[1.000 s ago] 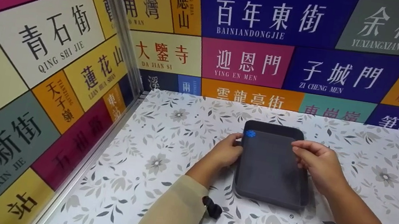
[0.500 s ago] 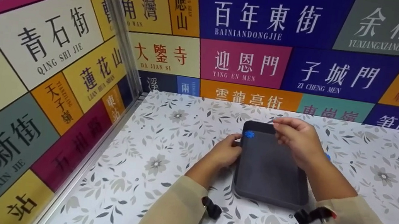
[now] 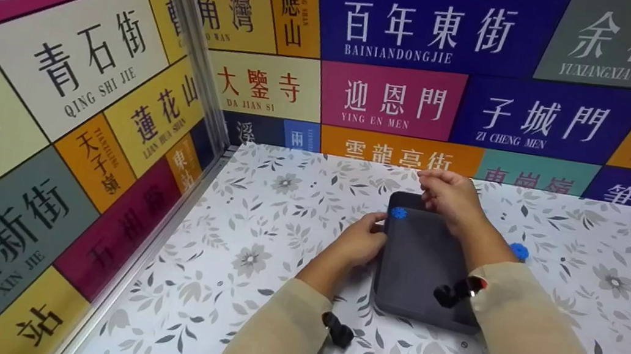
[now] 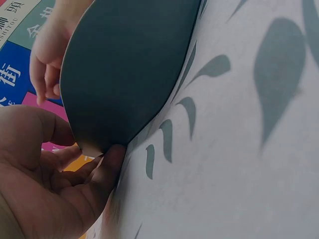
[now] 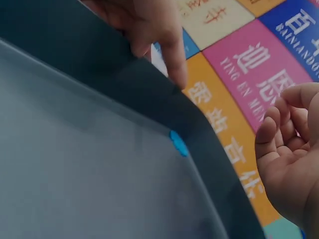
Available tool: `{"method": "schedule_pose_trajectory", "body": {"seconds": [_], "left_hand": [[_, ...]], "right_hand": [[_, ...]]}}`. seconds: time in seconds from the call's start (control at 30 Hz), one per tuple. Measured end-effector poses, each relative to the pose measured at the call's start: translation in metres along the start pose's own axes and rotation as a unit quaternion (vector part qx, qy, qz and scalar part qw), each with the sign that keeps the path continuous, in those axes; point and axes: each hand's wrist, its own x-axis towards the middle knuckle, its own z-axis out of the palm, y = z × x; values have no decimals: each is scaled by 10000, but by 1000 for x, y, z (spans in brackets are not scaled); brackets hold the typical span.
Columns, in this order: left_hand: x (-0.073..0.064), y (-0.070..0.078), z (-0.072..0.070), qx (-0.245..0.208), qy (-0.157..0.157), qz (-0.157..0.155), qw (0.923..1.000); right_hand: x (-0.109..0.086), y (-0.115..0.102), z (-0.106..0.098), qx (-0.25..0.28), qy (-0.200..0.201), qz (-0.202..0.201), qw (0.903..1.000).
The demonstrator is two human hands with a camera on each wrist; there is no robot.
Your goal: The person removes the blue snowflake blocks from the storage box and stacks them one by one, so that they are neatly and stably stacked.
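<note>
A dark grey rectangular tray lies on the flowered tabletop. My left hand grips its left side; the left wrist view shows thumb and fingers pinching the tray's edge. In the tray's far left corner sits a small blue flower-shaped piece, visible too as a blue piece in the right wrist view. My right hand hovers over the far rim, fingers loosely curled, with nothing visible between them. The right forearm hides the tray's right side.
A second blue flower-shaped piece lies on the table to the right of the tray, partly behind the right forearm. Colourful sign-covered walls rise behind and on the left. A metal strip runs along the table's left edge.
My right hand has moved from the tray's right rim leftward and away to above the far rim. The blue piece on the right has come into sight. The left hand stays on the tray.
</note>
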Motion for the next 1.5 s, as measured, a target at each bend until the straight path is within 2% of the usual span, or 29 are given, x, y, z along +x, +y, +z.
{"method": "schedule_pose_trajectory", "body": {"seconds": [0.1, 0.17, 0.33, 0.47, 0.77, 1.1, 1.2, 1.5], "left_hand": [[-1, 0, 0, 24, 17, -22, 10000], [-1, 0, 0, 20, 15, -42, 10000], [0, 0, 1, -76, -6, -61, 10000], [1, 1, 0, -41, -17, -61, 10000], [1, 1, -3, 42, -79, 11, 10000], [0, 1, -3, 198, -146, 9, 9997], [0, 1, -3, 224, -125, 44, 9997], [2, 0, -2, 215, -79, 32, 9997]], "right_hand": [[3, 13, 0, -146, 154, 53, 9998], [2, 19, 0, -124, 117, 157, 9997], [-8, 20, 1, -130, -265, 469, 9985], [-10, 20, 5, -469, -513, 593, 9958], [7, 49, 4, -1746, -742, 352, 9812], [6, 55, 10, -2694, -1020, -1, 9576], [6, 55, 10, -2862, -1043, -70, 9524], [6, 51, 8, -3078, -879, 11, 9474]]}}
